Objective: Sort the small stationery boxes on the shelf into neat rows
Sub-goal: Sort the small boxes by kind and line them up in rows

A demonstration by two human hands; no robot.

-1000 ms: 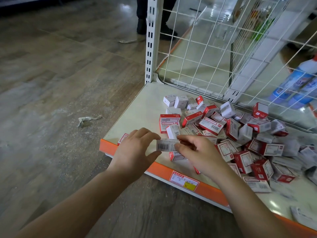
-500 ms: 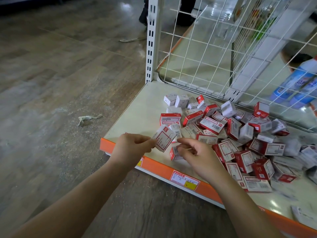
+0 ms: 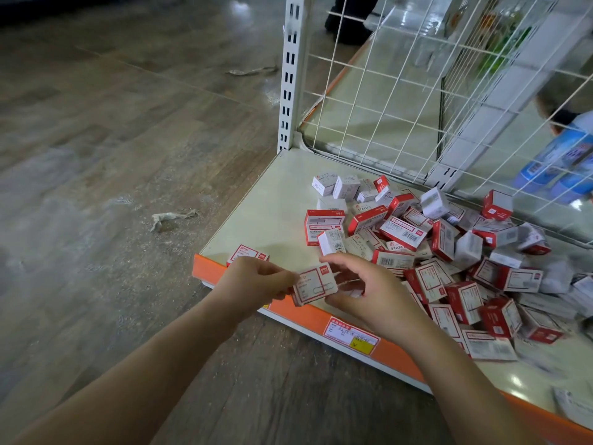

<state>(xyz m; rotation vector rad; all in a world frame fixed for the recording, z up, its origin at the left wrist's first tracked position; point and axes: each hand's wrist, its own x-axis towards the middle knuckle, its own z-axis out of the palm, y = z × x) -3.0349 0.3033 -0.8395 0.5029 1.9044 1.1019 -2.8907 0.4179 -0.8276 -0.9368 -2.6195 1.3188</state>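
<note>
Red-and-white box point(image 3: 316, 285) held over the front edge of the shelf point(image 3: 272, 203).
Left hand point(image 3: 256, 284): grip pinching the box's left end. Right hand point(image 3: 369, 293): fingers curled at the box's right side; firm hold cannot be told. Second box point(image 3: 247, 254) flat at the shelf's front-left corner, behind the left hand. Loose pile of boxes point(image 3: 433, 245) heaped to the right, against the wire grid point(image 3: 401, 91).

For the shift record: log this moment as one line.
left hand: pinches box | right hand: open beside box | placed box: shelf corner | pile: unsorted
</note>
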